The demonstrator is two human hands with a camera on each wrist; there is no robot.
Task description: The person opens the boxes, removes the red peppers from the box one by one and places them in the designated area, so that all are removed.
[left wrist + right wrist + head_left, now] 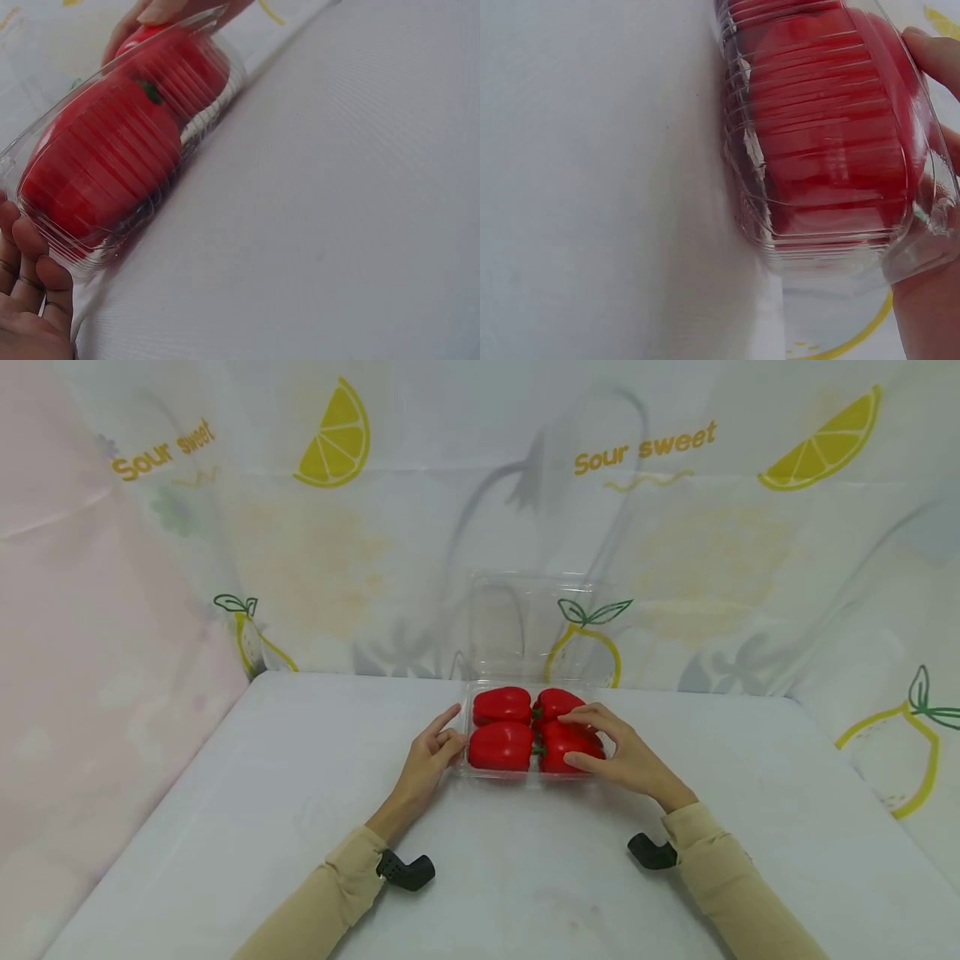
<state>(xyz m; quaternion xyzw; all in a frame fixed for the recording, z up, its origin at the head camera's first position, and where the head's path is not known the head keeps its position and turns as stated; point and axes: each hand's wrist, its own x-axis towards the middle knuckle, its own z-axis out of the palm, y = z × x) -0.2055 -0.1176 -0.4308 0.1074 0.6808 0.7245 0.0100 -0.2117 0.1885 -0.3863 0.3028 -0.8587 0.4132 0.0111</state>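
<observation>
Right hand [628, 760] has its fingers round the front-right pepper [558, 745], left hand [427, 762] sits loose-fingered against the clear box [517, 776], so a sloppy tug could probably drag it.

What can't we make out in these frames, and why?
Head: part of the near-right pepper, covered by the right hand.
Head: exact outline of the clear lid, faint against the printed cloth.
Left wrist: the rest of the left hand, cut off by the left and bottom edges.
Right wrist: the near-right pepper's surface detail, obscured by the ridged container wall.
</observation>
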